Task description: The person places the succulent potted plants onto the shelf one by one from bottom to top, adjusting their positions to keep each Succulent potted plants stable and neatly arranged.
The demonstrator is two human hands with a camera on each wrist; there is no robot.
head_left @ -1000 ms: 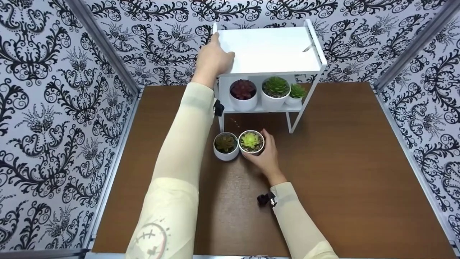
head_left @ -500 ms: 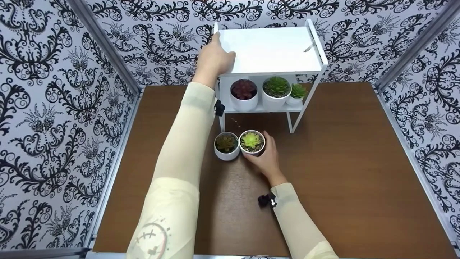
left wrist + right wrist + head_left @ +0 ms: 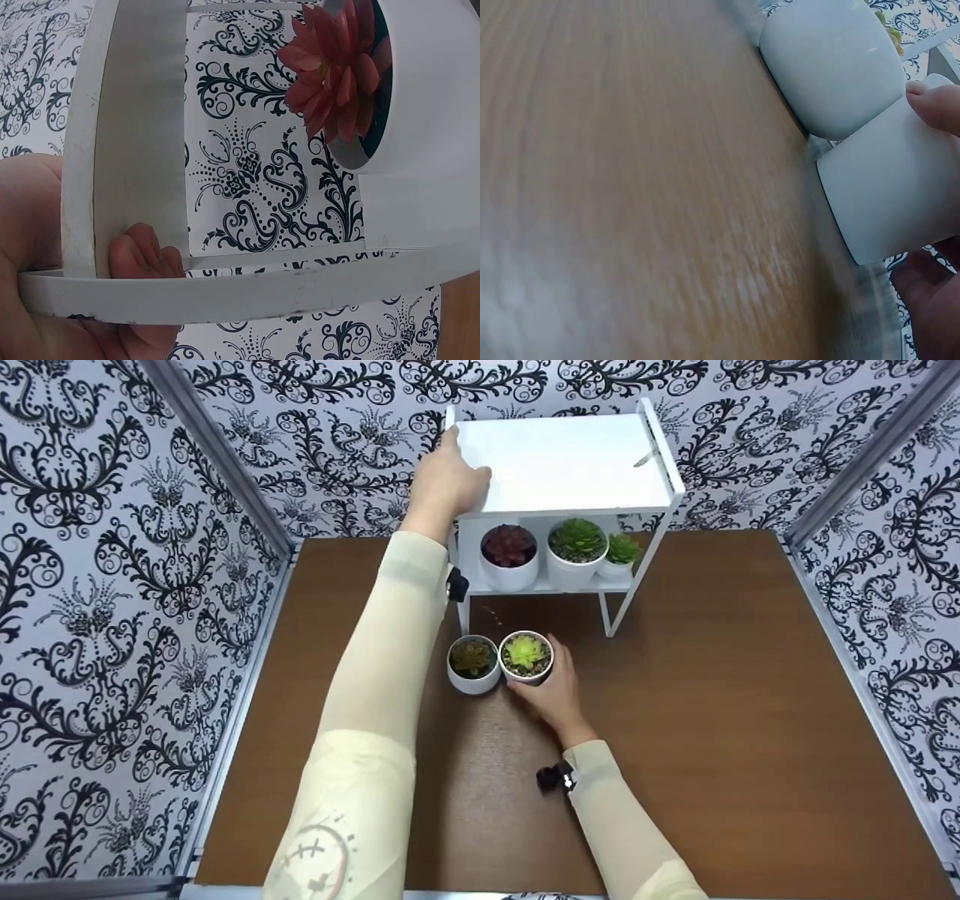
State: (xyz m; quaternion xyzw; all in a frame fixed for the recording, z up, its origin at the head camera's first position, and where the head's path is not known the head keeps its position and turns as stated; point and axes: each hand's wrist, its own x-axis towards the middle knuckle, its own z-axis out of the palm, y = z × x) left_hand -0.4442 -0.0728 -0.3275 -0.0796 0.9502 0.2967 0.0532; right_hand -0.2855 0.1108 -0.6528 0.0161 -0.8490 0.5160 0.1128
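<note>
My left hand [image 3: 448,484] grips the upper left side of a small white two-tier shelf [image 3: 570,465]. In the left wrist view its fingers [image 3: 144,255] curl round the white frame. My right hand [image 3: 555,694] holds a white pot with a yellow-green succulent [image 3: 525,654], thumb at the near side and fingers round the right. That pot [image 3: 892,184] is on the wooden table, right against a rounder white pot with a brownish succulent [image 3: 472,685]. Both pots stand just in front of the shelf's left leg.
On the lower tier sit a dark red succulent [image 3: 508,547], a larger green succulent [image 3: 576,541] and a small green one [image 3: 621,552], all in white pots. Patterned walls [image 3: 337,450] enclose the brown table [image 3: 750,697] at the back and sides.
</note>
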